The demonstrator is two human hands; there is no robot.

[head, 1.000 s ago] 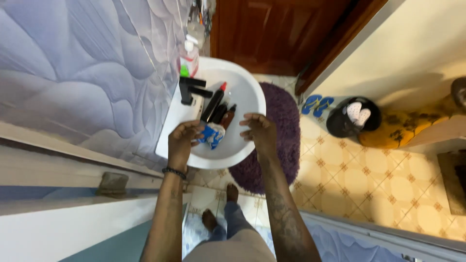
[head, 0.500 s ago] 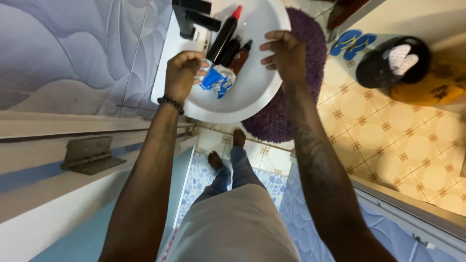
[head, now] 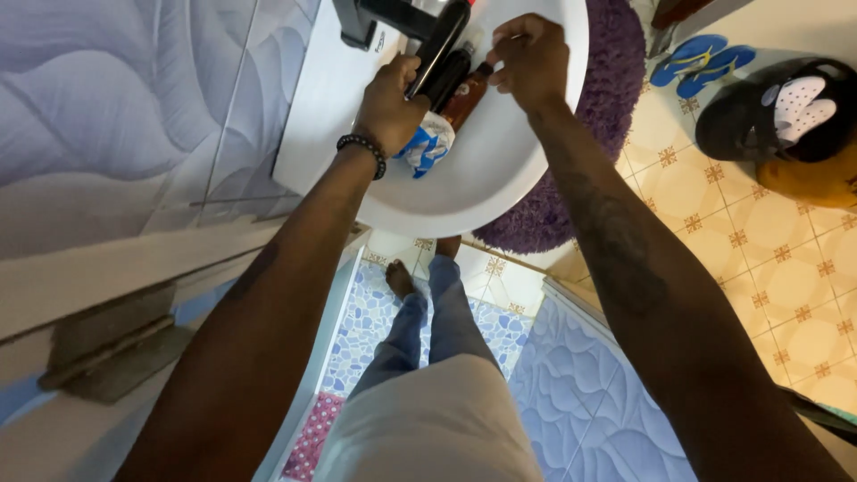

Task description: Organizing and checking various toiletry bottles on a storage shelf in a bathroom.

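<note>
A white basin [head: 446,201] holds a tall black bottle with a red cap [head: 437,45], a second dark bottle [head: 449,76] and a small brown bottle [head: 466,100], all lying side by side. My left hand [head: 388,105], with a bead bracelet at the wrist, is closed over a crumpled blue-and-white packet [head: 428,145] and rests against the black bottle. My right hand [head: 531,58] has its fingers curled and pinches the top end of the brown bottle.
A black tap [head: 379,16] stands at the basin's back. A purple round mat [head: 607,134] lies under the basin, with blue flip-flops [head: 696,58] and a black-and-white cap-like object [head: 777,107] on the yellow tiles. A tiled wall [head: 134,107] is at left. My legs stand on a blue patterned mat [head: 384,330].
The view has dropped closer to the basin. My right hand went from the basin's rim to the brown bottle's top. My left hand stays on the packet.
</note>
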